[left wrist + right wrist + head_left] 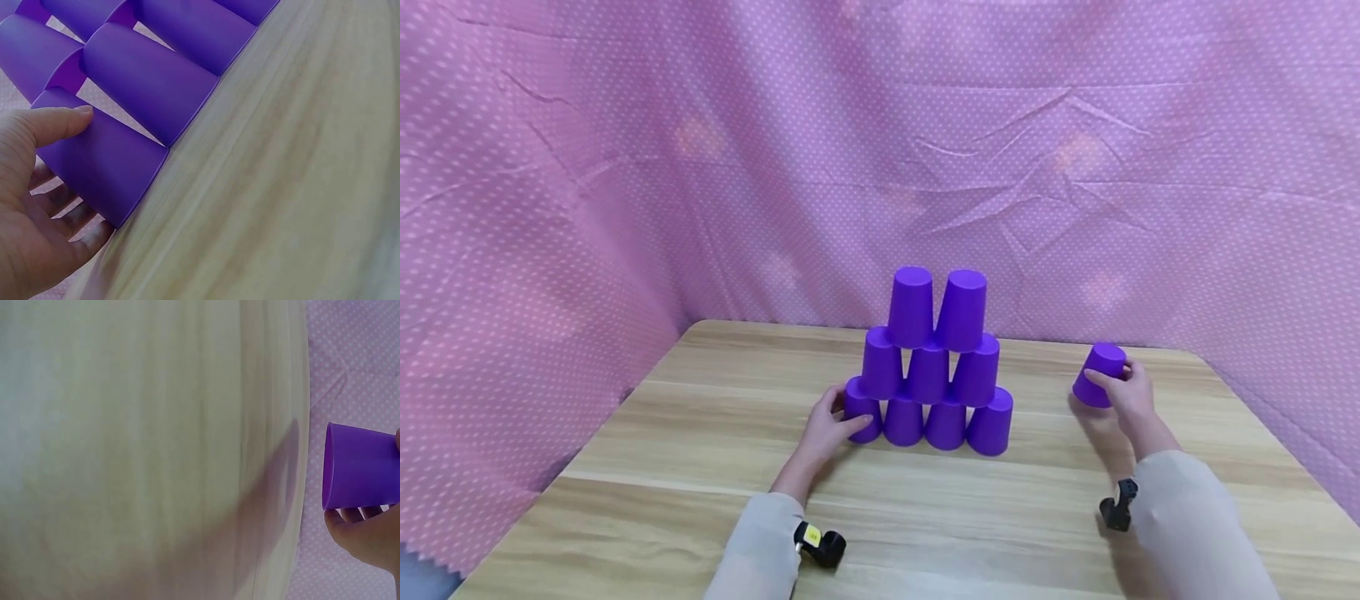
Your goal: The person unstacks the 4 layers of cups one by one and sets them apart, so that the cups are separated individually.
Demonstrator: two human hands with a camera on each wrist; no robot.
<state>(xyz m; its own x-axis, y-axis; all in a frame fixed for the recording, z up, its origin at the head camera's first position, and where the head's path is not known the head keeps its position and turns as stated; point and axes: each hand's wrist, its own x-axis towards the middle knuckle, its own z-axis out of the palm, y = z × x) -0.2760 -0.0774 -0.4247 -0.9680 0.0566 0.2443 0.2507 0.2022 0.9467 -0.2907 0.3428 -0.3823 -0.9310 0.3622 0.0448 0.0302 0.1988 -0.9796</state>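
Note:
Upside-down purple cups stand stacked on the table: several in the bottom row, three in the middle row (pixel 928 375) and two on top (pixel 913 308). My left hand (pixel 829 425) is at the stack's left end, its thumb on the front of the bottom corner cup (pixel 100 156) and its fingers around the far side. Off to the right, my right hand (pixel 1131 400) grips a single purple cup (pixel 1099 379), mouth down. In the right wrist view that cup (pixel 362 465) is held above the tabletop, and part of the hand is cut off by the frame.
The wooden table (pixel 662 467) has its far edge just behind the stack. A pink dotted cloth (pixel 820 167) hangs behind and at the sides. A small black camera sits on each wrist, the left one (pixel 823 546) and the right one (pixel 1118 505).

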